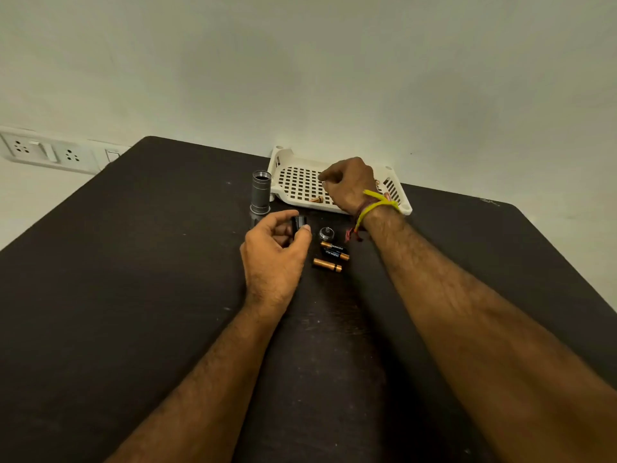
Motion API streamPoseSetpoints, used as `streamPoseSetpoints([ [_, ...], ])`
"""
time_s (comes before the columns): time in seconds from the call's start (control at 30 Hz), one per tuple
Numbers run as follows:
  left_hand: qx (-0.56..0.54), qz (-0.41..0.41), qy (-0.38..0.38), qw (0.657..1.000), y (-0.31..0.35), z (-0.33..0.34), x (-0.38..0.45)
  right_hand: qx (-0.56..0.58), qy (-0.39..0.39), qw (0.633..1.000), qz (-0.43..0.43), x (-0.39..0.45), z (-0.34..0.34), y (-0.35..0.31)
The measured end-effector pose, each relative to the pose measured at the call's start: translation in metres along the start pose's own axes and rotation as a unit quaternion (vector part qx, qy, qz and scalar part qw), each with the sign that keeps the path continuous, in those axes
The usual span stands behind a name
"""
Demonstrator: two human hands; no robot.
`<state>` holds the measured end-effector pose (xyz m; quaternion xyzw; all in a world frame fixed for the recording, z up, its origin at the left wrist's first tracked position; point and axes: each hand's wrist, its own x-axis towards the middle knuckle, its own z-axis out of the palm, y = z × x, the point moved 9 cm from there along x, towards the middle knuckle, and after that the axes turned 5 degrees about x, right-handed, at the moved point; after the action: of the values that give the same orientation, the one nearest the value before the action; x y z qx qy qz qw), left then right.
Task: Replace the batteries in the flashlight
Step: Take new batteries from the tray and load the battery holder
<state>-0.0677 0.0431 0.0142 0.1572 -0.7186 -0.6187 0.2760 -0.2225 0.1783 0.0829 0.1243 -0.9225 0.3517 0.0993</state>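
So nearest the camera it's just two bare forearms coming in over the dark table (133, 262). Using the open flashlight body (260, 192) as my landmark (it stands upright, threaded mouth up): three batteries (330, 256) lie loose on the table, nearer the camera than the body and off to its right. Just beyond them sits the round tail cap (326, 233).

The left hand (272, 259) is just in front of the body, thumb and fingers curled around a small black piece, looks like the battery holder (298, 224). The right hand (349, 185) is to the right of the body, reaching into the white slotted tray (288, 158) with its fingers curled down. I honestly can't tell if it's pinching anything.

My read: the old cells are out and this is the fetch-the-new-ones step. Next move needs a clean pinch on one battery (316, 199) in the tray, then feeding it into the holder with the polarity the right way round.

Hard to see: the right hand covers a big part of the tray, another coppery bit peeks out behind the wrist, and the holder is mostly buried in the left fingers. The flashlight's base blends into the table.
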Motion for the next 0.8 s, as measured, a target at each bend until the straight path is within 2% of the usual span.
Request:
streamPoseSetpoints([
  [0.13, -0.006, 0.007, 0.003, 1.000, 0.001, -0.001, 0.001, -0.124, -0.162, 0.979, -0.025, 0.024, 0.031, -0.004],
  [0.23, -0.006, 0.010, -0.002, 1.000, 0.001, 0.000, 0.001, -0.165, -0.198, 0.965, -0.038, 0.029, 0.042, -0.001],
  [0.4, -0.018, 0.010, -0.012, 1.000, 0.001, 0.001, 0.001, -0.152, -0.157, 0.975, -0.030, 0.032, 0.045, 0.007],
  [0.47, -0.031, 0.008, -0.019, 0.999, 0.000, 0.003, 0.000, -0.122, -0.108, 0.986, -0.028, 0.030, 0.033, 0.007],
  [0.6, -0.048, 0.006, -0.037, 0.998, 0.000, 0.006, 0.000, 0.032, 0.034, 0.997, -0.053, -0.004, -0.008, -0.006],
  [0.8, -0.124, 0.024, -0.130, 0.983, 0.011, 0.019, -0.006, 0.233, 0.089, 0.963, -0.099, -0.093, -0.034, -0.004],
])
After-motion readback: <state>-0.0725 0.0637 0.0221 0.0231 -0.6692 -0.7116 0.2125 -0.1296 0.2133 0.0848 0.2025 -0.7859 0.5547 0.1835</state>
